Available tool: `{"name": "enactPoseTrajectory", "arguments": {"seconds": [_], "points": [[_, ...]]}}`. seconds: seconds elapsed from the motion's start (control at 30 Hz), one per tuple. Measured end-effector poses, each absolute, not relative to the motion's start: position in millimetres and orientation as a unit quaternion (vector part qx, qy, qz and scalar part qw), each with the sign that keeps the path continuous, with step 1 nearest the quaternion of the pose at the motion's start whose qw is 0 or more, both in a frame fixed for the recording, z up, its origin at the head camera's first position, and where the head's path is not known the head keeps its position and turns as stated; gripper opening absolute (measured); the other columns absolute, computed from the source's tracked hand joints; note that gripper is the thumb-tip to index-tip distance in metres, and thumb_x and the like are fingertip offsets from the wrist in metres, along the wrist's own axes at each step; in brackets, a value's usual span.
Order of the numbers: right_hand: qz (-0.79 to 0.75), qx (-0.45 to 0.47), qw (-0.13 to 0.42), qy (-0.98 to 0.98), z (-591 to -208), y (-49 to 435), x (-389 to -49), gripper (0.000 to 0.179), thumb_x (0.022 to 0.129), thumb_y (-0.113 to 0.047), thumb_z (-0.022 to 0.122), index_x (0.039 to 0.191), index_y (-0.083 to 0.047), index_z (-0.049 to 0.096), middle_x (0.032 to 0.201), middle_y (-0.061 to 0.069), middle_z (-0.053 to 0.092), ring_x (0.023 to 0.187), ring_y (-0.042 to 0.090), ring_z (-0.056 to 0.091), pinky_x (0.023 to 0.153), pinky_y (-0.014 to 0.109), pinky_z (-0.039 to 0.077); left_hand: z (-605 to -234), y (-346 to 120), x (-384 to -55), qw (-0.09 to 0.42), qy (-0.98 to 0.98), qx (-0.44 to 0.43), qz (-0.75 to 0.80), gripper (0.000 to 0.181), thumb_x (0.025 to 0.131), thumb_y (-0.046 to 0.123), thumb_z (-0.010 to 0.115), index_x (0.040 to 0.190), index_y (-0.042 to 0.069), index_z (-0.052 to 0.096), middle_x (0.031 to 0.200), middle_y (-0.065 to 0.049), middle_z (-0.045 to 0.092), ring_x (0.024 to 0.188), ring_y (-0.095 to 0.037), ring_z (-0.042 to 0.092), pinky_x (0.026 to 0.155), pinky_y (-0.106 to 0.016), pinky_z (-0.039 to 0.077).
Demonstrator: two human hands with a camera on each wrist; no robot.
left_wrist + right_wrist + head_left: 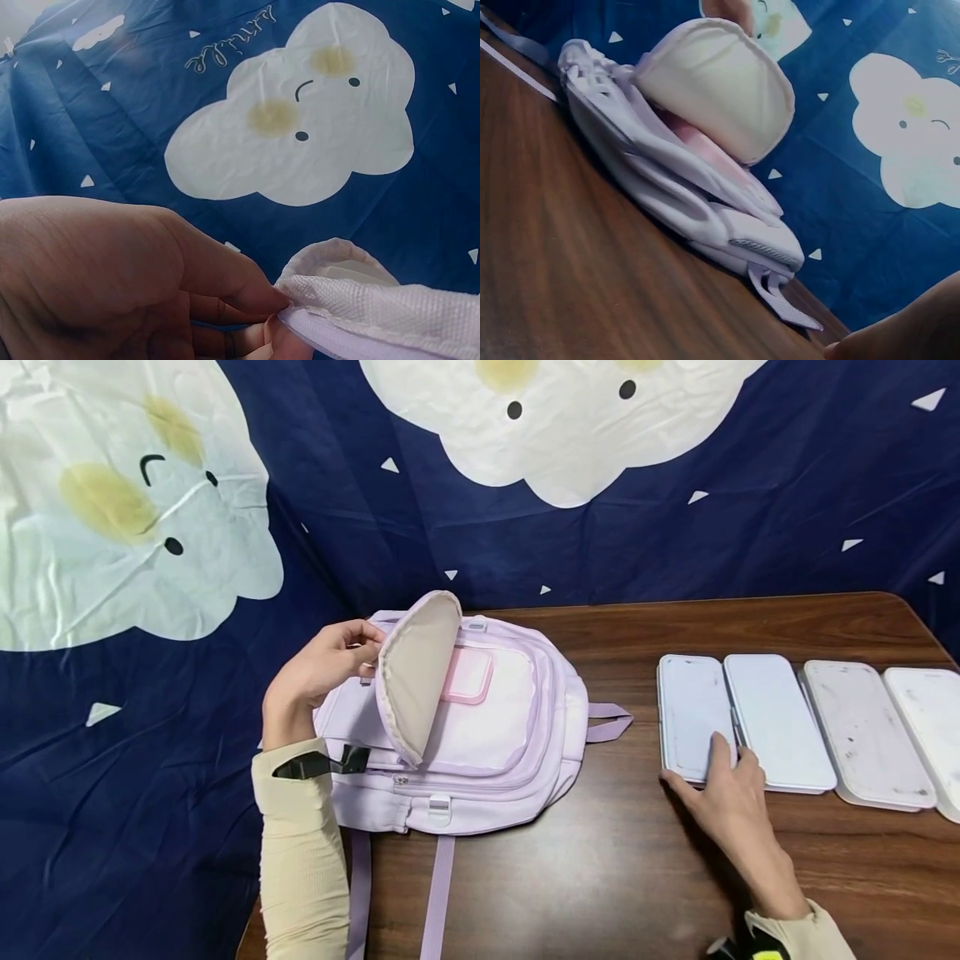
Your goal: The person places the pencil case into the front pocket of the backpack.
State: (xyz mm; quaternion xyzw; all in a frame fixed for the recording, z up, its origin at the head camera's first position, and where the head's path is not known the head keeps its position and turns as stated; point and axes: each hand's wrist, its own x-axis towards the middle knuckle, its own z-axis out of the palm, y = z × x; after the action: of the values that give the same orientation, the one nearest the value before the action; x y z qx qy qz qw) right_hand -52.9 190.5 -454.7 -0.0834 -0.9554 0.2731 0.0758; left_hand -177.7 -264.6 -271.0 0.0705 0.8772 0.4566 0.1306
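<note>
A lilac backpack lies on the table with the rounded flap of its front pocket raised. My left hand pinches the flap's edge between thumb and fingers, close up in the left wrist view. Under the flap, a pink rounded-square frame shows on the pale panel. My right hand is at the near end of the leftmost white flat case, thumb at its left corner and fingers at its right side. In the right wrist view only part of that hand shows.
Right of that case stand a second white case, a scuffed greyish one and another white one, side by side. Backpack straps hang toward the near edge of the wooden table. A dark blue cloud-print curtain rises behind.
</note>
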Motion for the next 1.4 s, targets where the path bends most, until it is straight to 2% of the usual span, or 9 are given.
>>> {"name": "enactPoseTrajectory", "arguments": {"seconds": [0.2, 0.37, 0.47, 0.6, 0.73, 0.9, 1.4], "points": [[0.236, -0.088, 0.077, -0.965, -460, 188, -54, 0.089, 0.074, -0.043, 0.078, 0.132, 0.007, 0.032, 0.11, 0.045, 0.038, 0.092, 0.06, 0.042, 0.068, 0.063, 0.037, -270, -265, -177, 0.13, 0.877, 0.071, 0.456, 0.023, 0.096, 0.004, 0.046, 0.113, -0.01, 0.05, 0.089, 0.0, 0.058, 0.078, -0.007, 0.059, 0.071, -0.022, 0.054], [0.248, -0.124, 0.052, -0.959, -461, 186, -54, 0.091, 0.076, -0.047, 0.076, 0.138, 0.0, 0.03, 0.119, 0.041, 0.036, 0.101, 0.057, 0.041, 0.067, 0.066, 0.039, -271, -265, -177, 0.129, 0.878, 0.073, 0.455, 0.023, 0.095, 0.004, 0.046, 0.113, -0.01, 0.051, 0.089, -0.001, 0.059, 0.078, -0.007, 0.06, 0.071, -0.022, 0.054], [0.26, -0.139, 0.053, -0.954, -459, 185, -53, 0.093, 0.076, -0.048, 0.076, 0.141, -0.002, 0.029, 0.126, 0.039, 0.036, 0.109, 0.056, 0.039, 0.072, 0.07, 0.039, -271, -265, -177, 0.13, 0.878, 0.073, 0.455, 0.023, 0.096, 0.005, 0.046, 0.113, -0.01, 0.051, 0.089, -0.001, 0.059, 0.079, -0.007, 0.06, 0.071, -0.022, 0.054], [0.272, -0.129, 0.103, -0.948, -455, 187, -54, 0.093, 0.073, -0.043, 0.079, 0.142, -0.001, 0.033, 0.132, 0.036, 0.038, 0.117, 0.053, 0.039, 0.081, 0.071, 0.037, -271, -265, -178, 0.128, 0.879, 0.073, 0.454, 0.023, 0.097, 0.005, 0.046, 0.114, -0.01, 0.05, 0.088, -0.001, 0.058, 0.078, -0.007, 0.059, 0.071, -0.022, 0.054], [0.277, -0.102, 0.164, -0.941, -456, 191, -56, 0.088, 0.069, -0.034, 0.082, 0.137, 0.002, 0.04, 0.128, 0.034, 0.044, 0.113, 0.052, 0.043, 0.083, 0.068, 0.038, -271, -265, -178, 0.127, 0.88, 0.075, 0.451, 0.023, 0.097, 0.006, 0.046, 0.114, -0.01, 0.05, 0.09, -0.002, 0.058, 0.079, -0.007, 0.059, 0.072, -0.023, 0.054], [0.28, -0.076, 0.2, -0.936, -455, 194, -57, 0.087, 0.066, -0.03, 0.083, 0.135, 0.005, 0.043, 0.124, 0.034, 0.046, 0.109, 0.05, 0.046, 0.086, 0.064, 0.039, -271, -264, -179, 0.131, 0.881, 0.072, 0.449, 0.023, 0.097, 0.006, 0.045, 0.114, -0.009, 0.05, 0.09, -0.003, 0.058, 0.079, -0.008, 0.059, 0.072, -0.022, 0.054], [0.303, -0.036, 0.203, -0.93, -439, 200, -60, 0.089, 0.069, -0.032, 0.082, 0.139, 0.005, 0.042, 0.133, 0.035, 0.043, 0.118, 0.052, 0.043, 0.095, 0.063, 0.035, -272, -266, -178, 0.129, 0.883, 0.069, 0.445, 0.022, 0.096, 0.004, 0.045, 0.113, -0.008, 0.051, 0.089, -0.003, 0.057, 0.08, -0.008, 0.059, 0.072, -0.022, 0.053]]}}
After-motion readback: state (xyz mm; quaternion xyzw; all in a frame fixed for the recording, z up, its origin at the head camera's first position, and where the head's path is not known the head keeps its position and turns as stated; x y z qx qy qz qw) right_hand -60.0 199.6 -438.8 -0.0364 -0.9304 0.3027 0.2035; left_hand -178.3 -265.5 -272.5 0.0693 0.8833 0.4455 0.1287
